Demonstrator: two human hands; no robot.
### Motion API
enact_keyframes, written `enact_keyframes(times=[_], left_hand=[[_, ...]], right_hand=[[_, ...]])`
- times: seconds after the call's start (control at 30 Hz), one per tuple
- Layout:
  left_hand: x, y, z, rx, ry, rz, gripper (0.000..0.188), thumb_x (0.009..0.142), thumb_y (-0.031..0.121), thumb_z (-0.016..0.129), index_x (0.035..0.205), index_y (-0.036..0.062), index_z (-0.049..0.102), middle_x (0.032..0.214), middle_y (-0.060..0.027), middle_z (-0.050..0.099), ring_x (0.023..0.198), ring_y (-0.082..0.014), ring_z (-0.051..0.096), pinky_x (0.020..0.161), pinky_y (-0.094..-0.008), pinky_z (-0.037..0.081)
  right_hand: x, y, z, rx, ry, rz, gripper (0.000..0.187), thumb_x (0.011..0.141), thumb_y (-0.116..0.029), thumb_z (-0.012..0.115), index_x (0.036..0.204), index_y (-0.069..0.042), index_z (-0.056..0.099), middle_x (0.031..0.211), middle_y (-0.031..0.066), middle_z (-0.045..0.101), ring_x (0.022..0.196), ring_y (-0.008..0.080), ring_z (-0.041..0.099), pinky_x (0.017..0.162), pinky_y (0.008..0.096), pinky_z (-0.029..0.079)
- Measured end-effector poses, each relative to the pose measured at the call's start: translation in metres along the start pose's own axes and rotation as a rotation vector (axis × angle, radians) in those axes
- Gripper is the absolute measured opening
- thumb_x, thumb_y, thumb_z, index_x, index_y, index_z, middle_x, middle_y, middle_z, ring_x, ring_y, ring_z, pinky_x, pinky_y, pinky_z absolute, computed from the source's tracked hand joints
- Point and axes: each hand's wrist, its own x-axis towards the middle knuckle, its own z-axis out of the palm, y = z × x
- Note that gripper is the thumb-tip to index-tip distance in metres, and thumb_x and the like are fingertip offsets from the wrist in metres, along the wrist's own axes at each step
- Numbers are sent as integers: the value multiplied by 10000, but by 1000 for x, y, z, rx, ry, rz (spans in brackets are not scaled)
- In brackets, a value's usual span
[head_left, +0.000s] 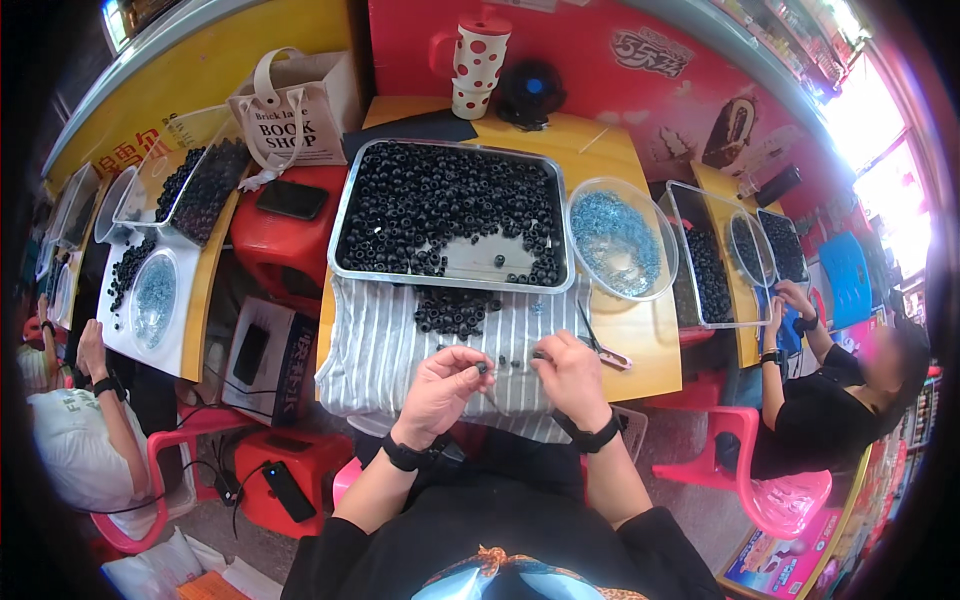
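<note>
My left hand pinches a small black bead between thumb and fingertips, above a grey-and-white striped cloth. Just to its right, my right hand is closed with fingertips together; a dark bit shows at them, too small to name. A few loose black beads lie between the hands. Beyond them is a heap of black beads on the cloth, against a metal tray full of similar beads. A round clear tub of small light-blue pieces stands right of the tray. Tweezers or scissors lie beside my right hand.
Behind the tray stand a dotted tumbler and a round black device. A phone lies on a red stool to the left. People work at bead-filled containers on both sides, near a pink chair at right.
</note>
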Motion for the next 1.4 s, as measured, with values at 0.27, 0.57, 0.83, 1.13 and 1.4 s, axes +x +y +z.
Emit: enact_keyframes(times=[0.27,0.57,0.83,1.13,1.4], left_hand=[[0,2,0,-2,15,-19,200,928,49,624,1120,-5,611,1042,-116,663,892,-186,651,769,-277,510],[0,-1,-5,-27,-4,-22,207,927,22,618,1130,-16,618,1039,-107,665,902,-170,656,788,-285,531],[-2,-4,-6,-2,-1,-24,200,922,5,621,1119,-25,625,1048,-101,660,925,-173,650,808,-299,538],[-2,-6,-7,12,0,-8,201,909,-11,632,1108,-30,646,1088,-92,641,961,-185,645,838,-320,548],[-2,-5,-4,27,2,0,198,902,-24,632,1098,-31,658,1119,-88,625,976,-183,640,843,-316,548]], right_hand=[[-5,6,4,16,30,-21,124,756,-47,712,876,-38,679,778,121,606,697,274,630,627,361,486],[-4,-40,13,873,-43,11,119,792,56,703,904,19,690,809,70,656,684,116,617,622,229,480],[-9,-44,21,811,5,35,131,744,68,744,848,16,684,779,63,648,698,105,621,624,228,487],[-8,-44,17,697,0,-26,129,735,42,763,815,18,664,742,71,639,628,110,613,571,236,476],[-7,-47,16,689,29,-79,132,731,47,762,812,14,663,742,74,638,636,119,619,575,240,476]])
